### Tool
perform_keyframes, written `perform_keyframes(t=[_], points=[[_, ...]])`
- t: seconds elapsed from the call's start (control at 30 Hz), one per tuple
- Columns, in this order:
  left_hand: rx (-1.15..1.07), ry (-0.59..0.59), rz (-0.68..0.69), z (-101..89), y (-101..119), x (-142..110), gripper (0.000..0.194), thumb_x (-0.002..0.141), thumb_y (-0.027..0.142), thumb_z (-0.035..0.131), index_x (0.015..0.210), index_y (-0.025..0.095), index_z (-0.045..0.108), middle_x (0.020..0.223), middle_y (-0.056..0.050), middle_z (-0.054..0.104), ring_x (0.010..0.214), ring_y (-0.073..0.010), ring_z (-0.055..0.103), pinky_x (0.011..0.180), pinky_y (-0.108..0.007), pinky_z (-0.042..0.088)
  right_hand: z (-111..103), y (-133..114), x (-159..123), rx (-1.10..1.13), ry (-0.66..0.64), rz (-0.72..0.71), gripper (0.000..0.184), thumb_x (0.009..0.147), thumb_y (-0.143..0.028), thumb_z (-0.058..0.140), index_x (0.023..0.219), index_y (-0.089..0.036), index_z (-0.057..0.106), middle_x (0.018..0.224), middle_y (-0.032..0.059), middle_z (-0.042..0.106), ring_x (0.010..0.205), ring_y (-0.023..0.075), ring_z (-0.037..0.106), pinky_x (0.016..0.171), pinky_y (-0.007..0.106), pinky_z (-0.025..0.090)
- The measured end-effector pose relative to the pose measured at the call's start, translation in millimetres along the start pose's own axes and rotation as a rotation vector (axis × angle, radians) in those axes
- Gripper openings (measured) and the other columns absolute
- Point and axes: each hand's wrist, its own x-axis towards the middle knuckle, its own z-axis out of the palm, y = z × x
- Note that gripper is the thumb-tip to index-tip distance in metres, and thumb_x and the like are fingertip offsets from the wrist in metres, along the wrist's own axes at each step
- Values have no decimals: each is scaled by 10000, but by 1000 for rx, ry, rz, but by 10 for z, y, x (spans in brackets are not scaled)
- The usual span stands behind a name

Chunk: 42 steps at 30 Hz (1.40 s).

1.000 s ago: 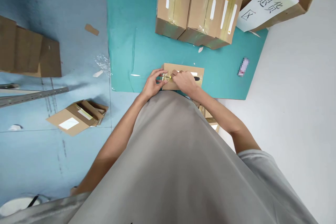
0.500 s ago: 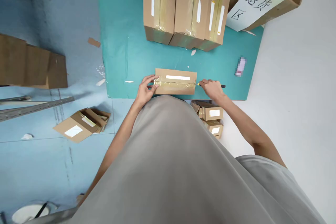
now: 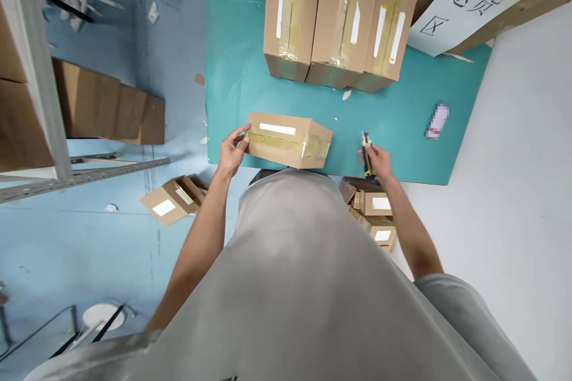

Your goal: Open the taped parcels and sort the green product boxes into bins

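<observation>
A small taped cardboard box (image 3: 279,141) with a white label strip lies at the front edge of the green tabletop, its right end tilted so that the end face shows. My left hand (image 3: 233,150) grips the box's left end, thumb on the tape side and fingers along the far edge. To the right of the box and apart from it, my right hand (image 3: 379,162) is closed around a black and yellow utility knife (image 3: 367,155), its tip pointing away from me.
Three taller taped cartons (image 3: 338,12) stand at the back of the green table (image 3: 232,95). A larger box with a handwritten paper sign (image 3: 473,3) is at the back right. A blurred-out pink item (image 3: 437,121) lies at right. Small boxes (image 3: 378,204) sit below the table's front edge.
My right hand has drawn the utility knife away from the box's right end and turned it upward. The box has been turned and tilted, with my left hand still on its left end.
</observation>
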Motion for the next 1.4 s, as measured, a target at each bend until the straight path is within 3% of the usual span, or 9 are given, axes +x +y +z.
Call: perform_keyframes(t=[0.13,0.23,0.33,0.53,0.63,0.83,1.0,1.13,1.4], points=[[76,47,-11,-161,-106,88,676,919,732,691,1339,208,777,1396,-166,789,1106,-277,781,974,-469,688,889,-150,-50,272,-132,81,557,850,-759,833,932,-220,717,815,17,783,685,158,707,683,277,591],[124,39,6,-177,-149,147,648,944,666,661,1380,195,745,1374,-179,785,1109,-265,774,998,-462,675,1189,-324,-183,343,-185,81,510,776,-669,925,867,-218,706,712,-15,718,662,147,687,664,259,573],[105,-22,14,18,-189,255,765,921,628,687,1538,178,646,1363,-200,770,1043,-247,769,993,-471,668,1045,-447,-280,340,-110,37,477,747,-611,951,848,-214,707,656,-31,678,621,140,658,630,258,557],[-4,-374,84,1022,-142,418,989,825,486,772,1715,172,477,1106,-113,802,954,-229,747,1019,-482,638,247,-650,-282,154,123,-129,428,759,-559,949,848,-207,725,684,-22,675,634,169,682,593,280,565],[30,-539,70,1305,11,368,949,832,510,789,1673,142,544,1104,-125,807,996,-264,755,1056,-530,624,102,-716,-217,88,159,-140,389,757,-498,966,825,-201,723,663,-30,642,591,154,641,552,274,538],[-24,-449,183,1098,772,262,616,1047,666,616,1445,219,762,1502,-157,740,1413,-322,674,1129,-457,594,214,-717,-207,3,237,-136,371,833,-503,915,885,-185,731,676,-38,643,597,142,615,580,269,535],[11,-403,194,1120,1371,370,390,941,473,796,1211,195,835,1300,-115,815,1205,-287,757,1044,-419,632,236,-753,-469,-228,374,-174,379,1027,-587,721,1045,-209,711,816,8,699,782,199,706,702,282,552],[26,-433,176,1211,1431,505,298,819,315,864,1085,183,840,1128,-91,831,1060,-270,769,981,-417,656,527,-848,-857,-276,273,-167,349,1177,-498,458,1174,-225,676,924,49,753,804,204,729,778,297,544],[-5,-470,128,1183,1463,568,235,762,235,891,982,167,841,997,-72,840,985,-265,777,1017,-439,650,1277,-1267,-1253,-654,25,-280,321,1192,-388,496,1163,-201,755,988,80,816,865,231,711,815,293,431]])
